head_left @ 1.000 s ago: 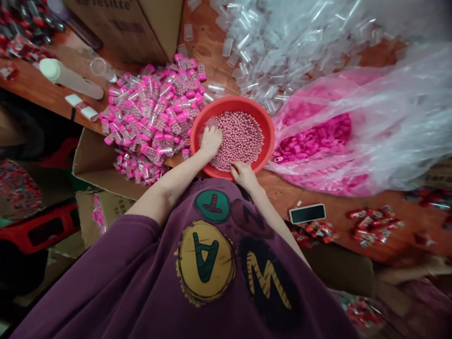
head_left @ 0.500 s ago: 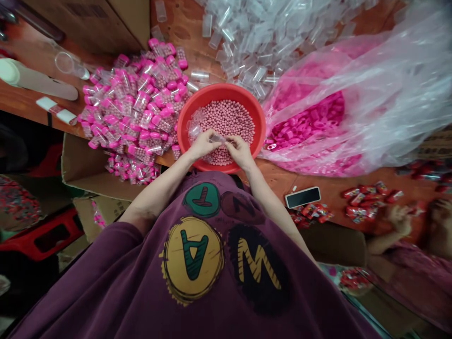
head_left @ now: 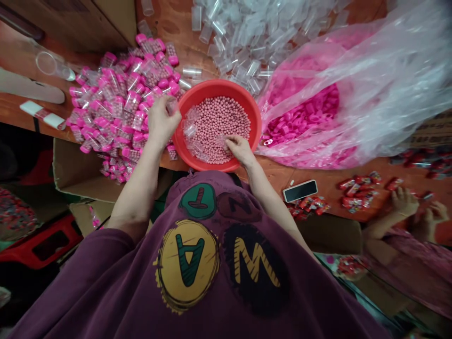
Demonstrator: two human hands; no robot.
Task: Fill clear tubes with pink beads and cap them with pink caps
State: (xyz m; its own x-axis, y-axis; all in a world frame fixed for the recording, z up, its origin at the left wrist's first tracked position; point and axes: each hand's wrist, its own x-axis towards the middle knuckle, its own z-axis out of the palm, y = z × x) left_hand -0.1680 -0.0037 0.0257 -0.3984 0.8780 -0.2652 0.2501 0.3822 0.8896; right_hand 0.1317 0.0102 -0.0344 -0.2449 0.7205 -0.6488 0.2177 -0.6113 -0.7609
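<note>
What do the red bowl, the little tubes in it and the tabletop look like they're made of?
Red bowl: likely plastic, smooth, with an even colour and a thin rim. Little tubes: clear plastic by the look, see-through with glints. Tabletop: probably plywood or board, reddish-brown with visible grain and dull stains.

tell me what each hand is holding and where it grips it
The left hand pinches a small clear tube by its lower end. The right hand rests in the pink beads; its grip cannot be told.

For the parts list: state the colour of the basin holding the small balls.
Red-orange basin, seen in the head view.
</note>
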